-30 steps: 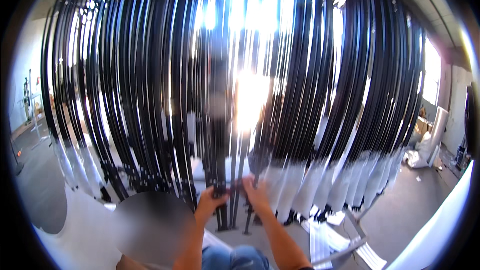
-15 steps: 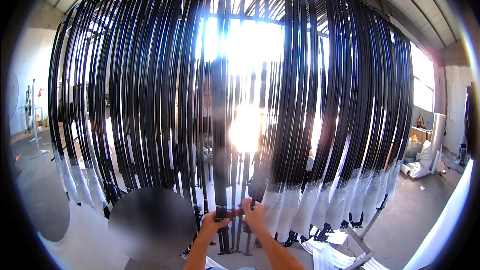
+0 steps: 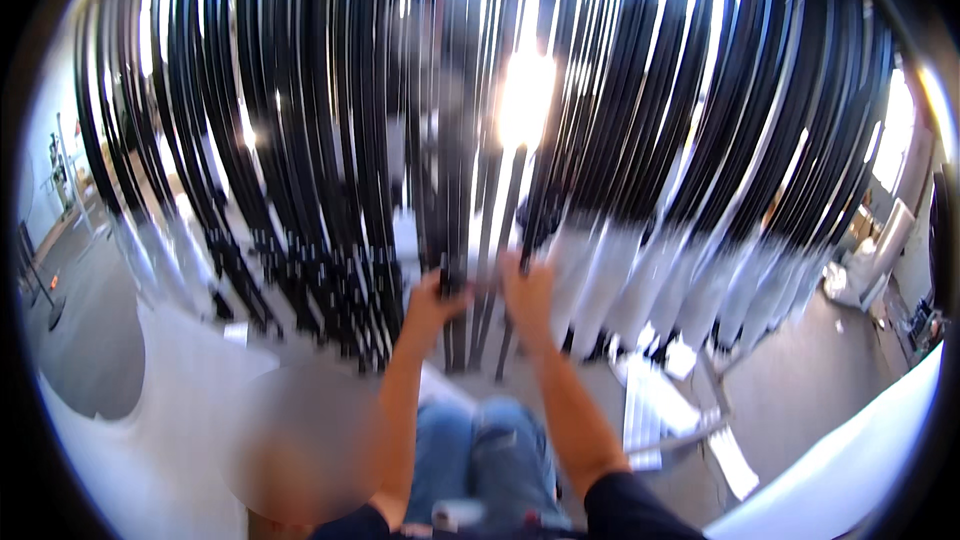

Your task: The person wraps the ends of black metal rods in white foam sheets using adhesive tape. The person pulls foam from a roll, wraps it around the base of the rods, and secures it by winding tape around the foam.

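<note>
Long black straps point(image 3: 340, 90) hang side by side in a dense curtain before me, with dark fittings at many lower ends. My left hand point(image 3: 430, 308) is closed around the lower part of a black strap near the middle. Close beside it, my right hand point(image 3: 528, 302) is closed on another hanging black strap, fingers pointing up. Between the hands, a few thin straps point(image 3: 482, 328) hang down. Motion blur hides the fingertips and the exact spot of each grip.
Clear plastic sleeves point(image 3: 625, 275) wrap the strap ends at the right. White sheeting point(image 3: 185, 390) spreads at the lower left. A metal frame point(image 3: 715, 390) and white strips point(image 3: 655, 405) are at the lower right. A wrapped roll point(image 3: 890, 240) leans farther right.
My view has tilted down, so the straps and hands sit higher in the picture and my legs now show. Both hands are still at the strap ends, slightly farther apart.
</note>
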Tool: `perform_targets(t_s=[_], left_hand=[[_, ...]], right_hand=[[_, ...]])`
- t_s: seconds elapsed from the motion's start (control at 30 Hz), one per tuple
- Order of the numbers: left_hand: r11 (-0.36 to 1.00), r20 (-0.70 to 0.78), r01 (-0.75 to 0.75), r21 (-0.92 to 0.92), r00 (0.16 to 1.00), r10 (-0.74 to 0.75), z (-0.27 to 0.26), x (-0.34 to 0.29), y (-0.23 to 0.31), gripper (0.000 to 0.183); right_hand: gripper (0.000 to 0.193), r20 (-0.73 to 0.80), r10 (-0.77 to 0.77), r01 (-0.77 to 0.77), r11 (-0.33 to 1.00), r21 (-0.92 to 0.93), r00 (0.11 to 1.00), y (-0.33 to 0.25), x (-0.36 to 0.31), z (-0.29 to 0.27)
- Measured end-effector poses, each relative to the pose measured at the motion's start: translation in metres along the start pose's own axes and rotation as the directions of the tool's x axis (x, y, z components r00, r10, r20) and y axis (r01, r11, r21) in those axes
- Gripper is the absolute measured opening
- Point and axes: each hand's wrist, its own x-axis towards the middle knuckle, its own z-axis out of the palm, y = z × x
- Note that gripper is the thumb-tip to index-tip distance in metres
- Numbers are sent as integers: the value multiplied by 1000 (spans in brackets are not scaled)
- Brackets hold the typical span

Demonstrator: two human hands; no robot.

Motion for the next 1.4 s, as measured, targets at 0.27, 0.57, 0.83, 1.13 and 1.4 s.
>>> perform_targets(t_s=[0.27, 0.57, 0.83, 1.13, 1.4], left_hand=[[993, -44, -80, 82, 996, 84, 6, -19, 14, 24], [988, -54, -129, 89, 989, 134, -9, -12, 9, 20], [993, -37, -116, -4, 993, 116, -9, -10, 4, 20], [988, -63, -152, 37, 986, 154, -10, -14, 4, 21], [755, -241, -364, 546, 795, 557, 11, -16, 33, 19]], right_hand=[[25, 197, -42, -37, 924, 380, 980, -30, -12, -5], [24, 392, -63, -138, 874, 465, 918, -39, -7, 2], [33, 452, -154, -191, 755, 628, 879, -29, -7, 4], [27, 462, -165, -192, 751, 631, 872, -27, -6, 4], [25, 474, -145, -247, 703, 667, 868, -20, 1, -4]])
